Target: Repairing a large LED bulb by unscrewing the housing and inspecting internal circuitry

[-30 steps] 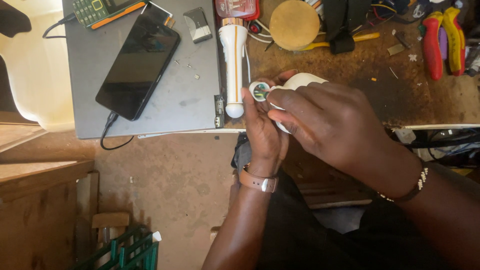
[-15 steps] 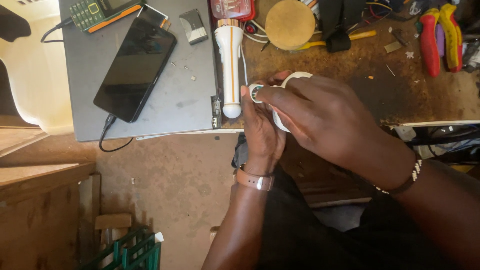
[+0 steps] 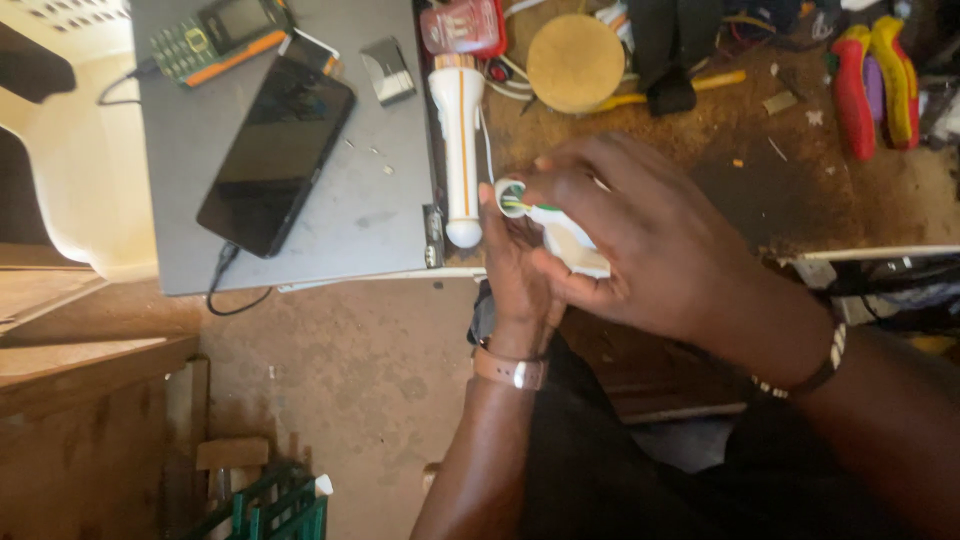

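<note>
I have one view only, worn on the head, looking steeply down and close over the workbench (image 3: pixel 700 130) edge (floor (image 3: pixel 340 390) visible below).

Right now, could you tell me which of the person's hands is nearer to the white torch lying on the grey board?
Left. The left hand sits right beside the white torch, near its lower end; the right hand lies farther off, over the small white part both hands hold.
</note>
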